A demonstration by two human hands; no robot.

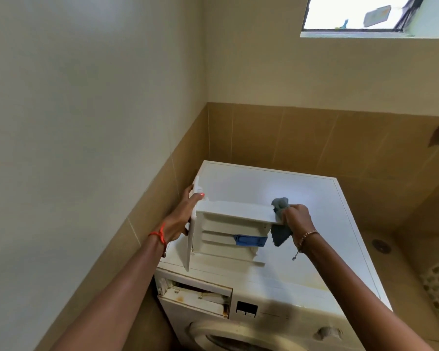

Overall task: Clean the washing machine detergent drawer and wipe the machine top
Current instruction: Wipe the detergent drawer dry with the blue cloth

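We hold detergent drawer [223,224] out of machine, tipped on side above machine top [302,198]. Left hand [181,219] grips front panel; right hand [295,217] clutches grey cloth [280,234] against rear end. Drawer looks light, rigid plastic, likely slippery; front panel safest hold.

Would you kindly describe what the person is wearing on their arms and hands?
No sleeves are in view. The left hand has a red-orange thread bracelet knotted at the wrist and a coral-painted thumbnail. The right hand has a thin gold-coloured chain bracelet with a small charm dangling.
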